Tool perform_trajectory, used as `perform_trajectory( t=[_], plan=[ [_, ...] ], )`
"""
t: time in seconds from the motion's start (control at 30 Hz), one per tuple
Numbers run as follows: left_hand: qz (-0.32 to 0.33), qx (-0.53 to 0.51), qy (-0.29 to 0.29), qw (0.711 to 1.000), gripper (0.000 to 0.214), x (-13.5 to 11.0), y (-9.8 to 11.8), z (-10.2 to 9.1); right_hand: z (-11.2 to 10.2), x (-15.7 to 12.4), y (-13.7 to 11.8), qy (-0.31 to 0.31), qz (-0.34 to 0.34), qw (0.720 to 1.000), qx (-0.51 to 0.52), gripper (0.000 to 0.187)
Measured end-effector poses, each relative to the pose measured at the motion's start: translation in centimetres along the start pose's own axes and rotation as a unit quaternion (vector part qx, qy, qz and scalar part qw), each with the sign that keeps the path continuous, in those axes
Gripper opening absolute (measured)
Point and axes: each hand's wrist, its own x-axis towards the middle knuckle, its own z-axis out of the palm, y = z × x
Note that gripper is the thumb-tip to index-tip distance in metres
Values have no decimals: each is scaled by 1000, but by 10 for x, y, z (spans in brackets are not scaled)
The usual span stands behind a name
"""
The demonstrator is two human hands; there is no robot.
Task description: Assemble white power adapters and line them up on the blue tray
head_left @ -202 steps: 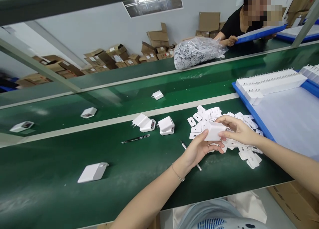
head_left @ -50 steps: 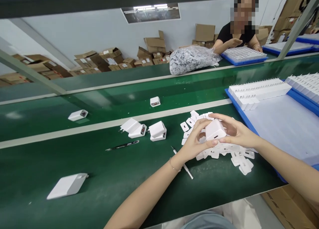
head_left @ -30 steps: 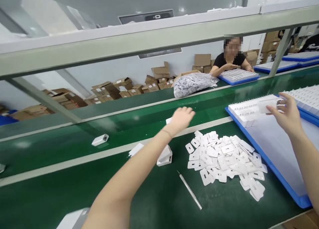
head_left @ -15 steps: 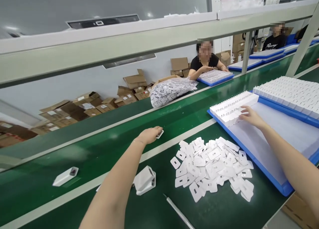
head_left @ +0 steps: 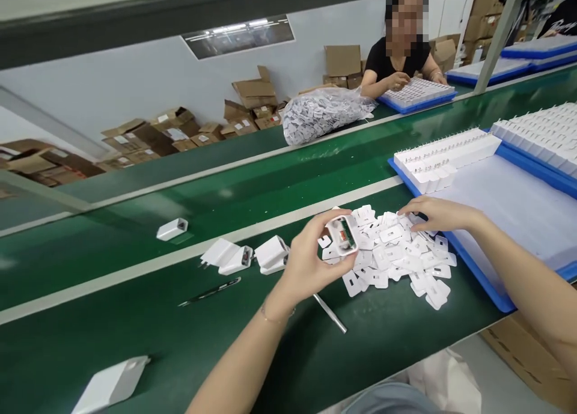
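Note:
My left hand (head_left: 304, 258) grips a white power adapter housing (head_left: 353, 244), its open end turned toward me with a green circuit board and an orange part inside. Fingers parted and bent, my right hand (head_left: 446, 214) reaches over the right side of a heap of small white end plates (head_left: 387, 258) with rectangular holes. Its fingertips are at the plates; I see none lifted. Left of my left hand lie more white adapter housings (head_left: 270, 255), several with pins or open ends showing.
Black tweezers (head_left: 210, 292) and a silver pen-shaped tool (head_left: 331, 315) lie on the green bench. At right, a blue tray (head_left: 484, 285) carries rows of white adapters (head_left: 433, 176). Across the belt, a co-worker (head_left: 399, 59) sits beside a plastic bag (head_left: 324, 116) of white pieces.
My left hand has come from the belt toward the heap, bringing the housing with its open end up. My right hand has left the adapter rows for the plates. The view has tilted down.

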Motion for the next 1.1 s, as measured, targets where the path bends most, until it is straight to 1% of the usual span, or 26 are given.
perform_trajectory(
  t=[0.07, 0.13, 0.23, 0.33, 0.4, 0.43, 0.5, 0.53, 0.57, 0.6, 0.67, 0.73, 0.77, 0.8, 0.93, 1.0, 1.03, 1.1],
  plan=[
    [4, -20, -8, 1000, 51, -4, 1, 6, 5, 6, 5, -18, 11, 1000, 16, 43],
    [11, -38, -9, 999, 50, -4, 0, 8, 7, 10, 9, -19, 12, 999, 36, 34],
    [15, -62, -8, 998, 48, -4, 3, 7, 4, 10, 10, 3, -5, 998, 60, 25],
    [9, -65, -19, 998, 49, -6, 6, 8, -4, 4, 2, 31, -10, 993, 115, 26],
    [-4, -62, -32, 998, 50, -8, 5, 12, -8, -2, -11, 74, -19, 978, 196, 30],
    [-13, -62, -40, 997, 52, -8, 4, 16, -8, -4, -20, 111, -33, 964, 241, 29],
    [-29, -69, -55, 996, 55, -9, 0, 24, -3, -8, -42, 195, -76, 927, 310, 27],
    [-34, -75, -61, 995, 56, -9, -3, 28, 2, -10, -53, 222, -97, 913, 329, 26],
    [-36, -81, -66, 994, 57, -9, -5, 32, 7, -10, -62, 235, -114, 904, 337, 24],
    [-33, -86, -69, 993, 57, -9, -6, 35, 13, -10, -70, 235, -127, 902, 340, 22],
    [-17, -87, -76, 993, 55, -9, -9, 39, 24, -9, -79, 198, -142, 910, 335, 19],
    [9, -80, -81, 993, 54, -9, -11, 41, 31, -7, -82, 166, -153, 920, 319, 17],
    [20, -76, -82, 994, 54, -10, -12, 42, 33, -6, -82, 163, -160, 925, 304, 16],
    [25, -73, -82, 994, 54, -10, -12, 42, 35, -5, -81, 166, -168, 929, 284, 16],
    [24, -66, -81, 994, 56, -10, -15, 42, 38, -2, -81, 218, -188, 938, 193, 19],
    [24, -67, -78, 994, 56, -10, -16, 42, 39, -1, -80, 215, -173, 942, 192, 29],
    [24, -70, -78, 994, 56, -11, -15, 42, 39, 0, -79, 199, -160, 944, 210, 38],
    [21, -83, -76, 993, 56, -11, -13, 41, 39, 1, -76, 130, -135, 945, 269, 56]
  ],
)
